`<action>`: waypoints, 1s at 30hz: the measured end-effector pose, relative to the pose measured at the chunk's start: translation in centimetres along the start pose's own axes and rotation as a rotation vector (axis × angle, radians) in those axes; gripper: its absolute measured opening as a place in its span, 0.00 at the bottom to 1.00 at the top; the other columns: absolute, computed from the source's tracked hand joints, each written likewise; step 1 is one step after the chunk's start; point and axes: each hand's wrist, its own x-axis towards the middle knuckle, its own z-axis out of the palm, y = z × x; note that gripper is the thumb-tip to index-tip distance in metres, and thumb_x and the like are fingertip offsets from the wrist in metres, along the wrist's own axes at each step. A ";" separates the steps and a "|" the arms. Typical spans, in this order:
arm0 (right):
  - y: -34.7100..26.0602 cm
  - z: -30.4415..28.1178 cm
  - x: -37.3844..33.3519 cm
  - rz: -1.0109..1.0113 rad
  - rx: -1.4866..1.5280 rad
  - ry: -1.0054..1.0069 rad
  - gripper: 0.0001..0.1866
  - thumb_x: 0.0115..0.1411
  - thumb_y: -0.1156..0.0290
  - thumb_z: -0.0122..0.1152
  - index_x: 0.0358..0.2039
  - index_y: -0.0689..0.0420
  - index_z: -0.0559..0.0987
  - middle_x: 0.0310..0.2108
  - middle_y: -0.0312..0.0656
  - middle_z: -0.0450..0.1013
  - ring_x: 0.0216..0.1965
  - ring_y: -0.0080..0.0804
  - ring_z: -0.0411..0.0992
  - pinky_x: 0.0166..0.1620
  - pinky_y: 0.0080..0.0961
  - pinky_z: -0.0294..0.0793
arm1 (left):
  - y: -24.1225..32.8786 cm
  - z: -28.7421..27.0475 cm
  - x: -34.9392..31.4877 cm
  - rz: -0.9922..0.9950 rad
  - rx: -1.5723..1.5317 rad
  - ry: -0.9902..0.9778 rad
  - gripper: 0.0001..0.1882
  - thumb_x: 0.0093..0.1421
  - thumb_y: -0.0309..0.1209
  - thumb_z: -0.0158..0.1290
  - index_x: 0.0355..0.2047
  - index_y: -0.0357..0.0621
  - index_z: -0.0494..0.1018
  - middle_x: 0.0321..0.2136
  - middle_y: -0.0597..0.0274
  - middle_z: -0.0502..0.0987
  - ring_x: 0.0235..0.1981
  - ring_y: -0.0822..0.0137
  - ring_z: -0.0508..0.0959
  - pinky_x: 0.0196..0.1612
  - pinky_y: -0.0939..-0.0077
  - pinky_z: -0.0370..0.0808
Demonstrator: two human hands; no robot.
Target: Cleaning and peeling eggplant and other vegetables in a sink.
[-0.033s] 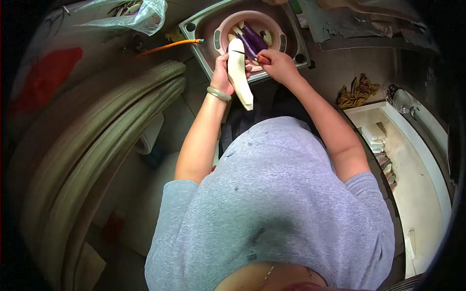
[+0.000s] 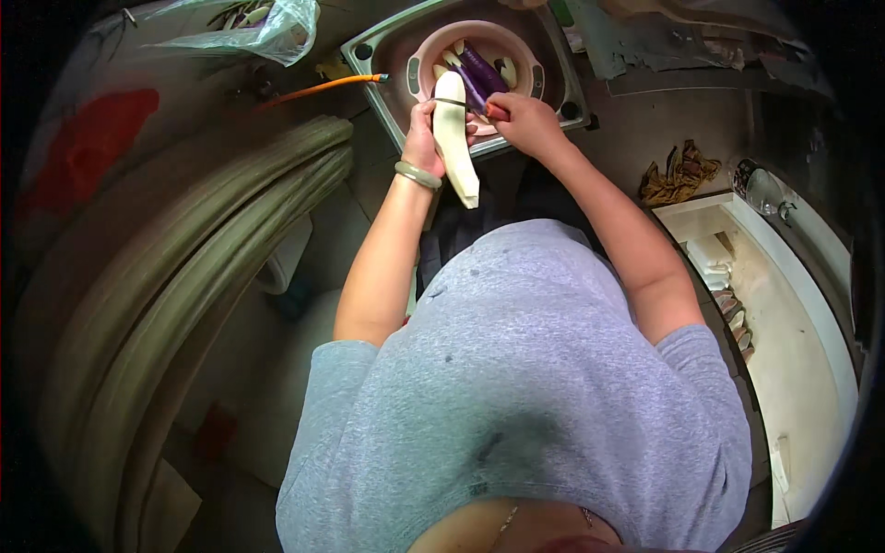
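Observation:
A long, pale peeled eggplant (image 2: pixel 452 138) lies in my left hand (image 2: pixel 421 140), its fingers wrapped round the side and underneath. A bangle circles that wrist. My right hand (image 2: pixel 530 123) is closed on the red handle of a cutting tool (image 2: pixel 499 112). Its thin dark blade lies across the eggplant near the far end; whether it is a knife or a peeler I cannot tell. Just beyond my hands, a pink basin (image 2: pixel 419 52) holds purple eggplants (image 2: pixel 481 72) and some pale pieces. My hands partly hide the basin's near rim.
The basin sits in a metal sink-like tray (image 2: pixel 359 69). An orange hose (image 2: pixel 323 88) runs to its left. A clear plastic bag (image 2: pixel 277 32) lies at the far left, above thick curved rolls (image 2: pixel 221 207). To the right are a crumpled brown cloth (image 2: pixel 680 175) and a white bin (image 2: pixel 784 295).
The blade has slid slightly toward me along the eggplant. My right hand has shifted a little left, and the eggplant's near end has moved slightly left.

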 end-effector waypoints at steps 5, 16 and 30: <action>-0.7 1.0 1.3 -0.037 -0.113 -0.007 0.09 0.47 0.68 0.53 0.30 0.48 0.79 0.26 0.43 0.74 0.31 0.43 0.73 0.32 0.39 0.72 | -0.5 1.0 0.5 0.023 0.104 0.184 0.33 0.64 0.56 0.25 0.40 0.36 0.67 0.25 0.55 0.74 0.23 0.62 0.74 0.30 0.66 0.75; -1.1 1.1 2.2 0.137 -0.242 -0.175 0.08 0.49 0.65 0.54 0.28 0.48 0.79 0.27 0.42 0.76 0.33 0.40 0.75 0.34 0.38 0.73 | -2.0 0.3 2.3 0.007 -0.035 0.189 0.32 0.65 0.52 0.22 0.40 0.36 0.65 0.24 0.53 0.73 0.23 0.61 0.73 0.28 0.65 0.73; 2.2 3.2 3.2 0.268 -0.211 -0.255 0.12 0.54 0.59 0.51 0.31 0.48 0.81 0.31 0.44 0.76 0.35 0.42 0.75 0.37 0.39 0.73 | -3.6 0.5 2.9 0.019 0.055 0.297 0.34 0.64 0.55 0.22 0.35 0.35 0.66 0.20 0.53 0.72 0.20 0.60 0.74 0.26 0.66 0.75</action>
